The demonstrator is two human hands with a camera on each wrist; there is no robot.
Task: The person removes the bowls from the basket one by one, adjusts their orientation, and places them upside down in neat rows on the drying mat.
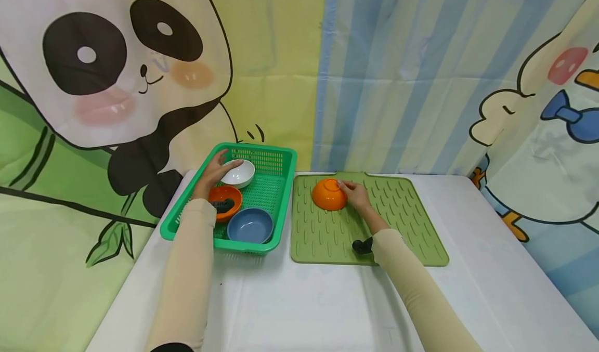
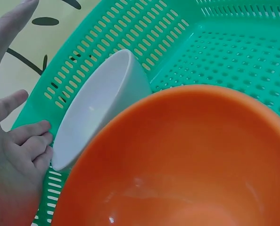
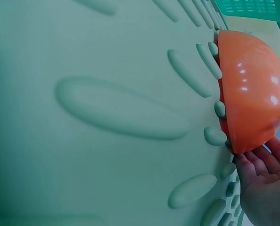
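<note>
My left hand (image 1: 215,172) reaches over the left side of the green basket (image 1: 290,180), fingers spread and fingertips right at the rim of a white bowl (image 1: 243,175). The white bowl leans on its side in the left wrist view. In front of it in the basket are an orange bowl (image 2: 192,155) and a blue bowl (image 1: 250,226). A second orange bowl (image 1: 327,196) stands upside down on the green mat (image 1: 323,243). My right hand (image 1: 357,196) holds this bowl from the right, its fingers along the side and the thumb near the foot ring.
The basket and the ribbed mat sit side by side on a white table (image 1: 299,305). Behind them hangs a printed curtain (image 1: 281,81) with cartoon animals. Black wrist cameras (image 1: 362,246) are strapped to both wrists.
</note>
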